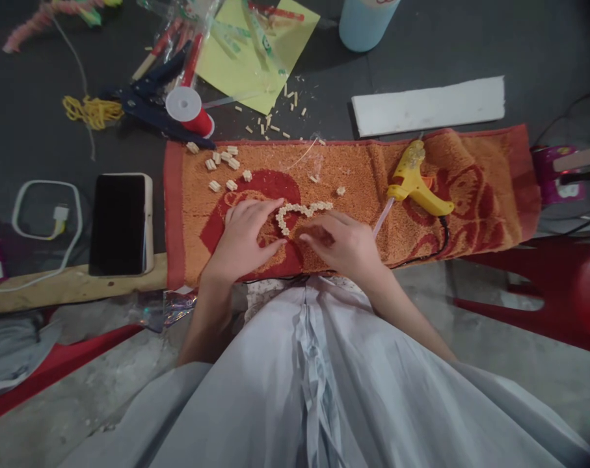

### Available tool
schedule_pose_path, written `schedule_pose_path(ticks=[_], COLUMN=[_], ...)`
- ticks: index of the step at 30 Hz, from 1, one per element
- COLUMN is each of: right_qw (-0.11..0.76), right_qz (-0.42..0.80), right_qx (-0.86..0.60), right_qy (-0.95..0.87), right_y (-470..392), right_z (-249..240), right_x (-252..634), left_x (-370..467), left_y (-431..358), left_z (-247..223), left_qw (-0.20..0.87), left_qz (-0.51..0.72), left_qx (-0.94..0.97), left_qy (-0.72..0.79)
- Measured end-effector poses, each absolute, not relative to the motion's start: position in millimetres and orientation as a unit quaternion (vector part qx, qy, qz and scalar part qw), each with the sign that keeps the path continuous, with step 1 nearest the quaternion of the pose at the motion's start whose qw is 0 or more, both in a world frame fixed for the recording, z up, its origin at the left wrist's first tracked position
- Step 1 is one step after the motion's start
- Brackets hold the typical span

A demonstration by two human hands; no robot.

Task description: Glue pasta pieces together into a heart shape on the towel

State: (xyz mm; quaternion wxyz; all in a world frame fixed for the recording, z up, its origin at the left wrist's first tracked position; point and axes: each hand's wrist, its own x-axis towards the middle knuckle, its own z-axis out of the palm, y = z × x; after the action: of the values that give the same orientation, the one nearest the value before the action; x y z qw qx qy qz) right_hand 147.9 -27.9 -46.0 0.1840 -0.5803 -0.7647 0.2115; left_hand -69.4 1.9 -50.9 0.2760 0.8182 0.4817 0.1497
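Note:
A curved chain of small pale pieces [295,209] lies on the orange and red towel [353,162]. On its left side, my left hand [248,237] rests on the towel, thumb and fingers apart, with nothing held between them. My right hand [346,244] is at the chain's lower right, its fingers bent and its thumb apart from them; whether a small piece sits at the fingertips is hidden. Several loose pale clusters [231,164] lie at the towel's upper left, and a single cluster [341,191] lies above my right hand.
A yellow glue gun [414,182] lies on the towel's right part. Behind the towel are a white strip [429,107], a red thread spool [192,114], dark blue pliers [148,107] and yellow paper [226,58]. A phone [119,224] and white cable [75,188] lie left.

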Motion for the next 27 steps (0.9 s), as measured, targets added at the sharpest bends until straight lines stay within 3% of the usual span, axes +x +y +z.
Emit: schedule_pose_path(ticks=[7, 16, 27], right_qw=[0.146, 0.197, 0.134], right_qz=[0.178, 0.189, 0.175], right_qx=[-0.621, -0.634, -0.573], right_qy=[-0.749, -0.724, -0.789], right_y=[-37.7, -41.2, -31.9], right_z=[-61.9, -58.5, -55.9], right_x=[112.9, 113.6, 125.4], left_x=[-78.1, -86.1, -86.4], left_y=[14.2, 25.4, 19.3], left_z=[-38.7, -34.4, -42.2], left_qw=[0.274, 0.257, 0.264], left_qz=[0.114, 0.090, 0.129], left_qx=[0.858, 0.877, 0.859], left_qy=[0.418, 0.396, 0.420])
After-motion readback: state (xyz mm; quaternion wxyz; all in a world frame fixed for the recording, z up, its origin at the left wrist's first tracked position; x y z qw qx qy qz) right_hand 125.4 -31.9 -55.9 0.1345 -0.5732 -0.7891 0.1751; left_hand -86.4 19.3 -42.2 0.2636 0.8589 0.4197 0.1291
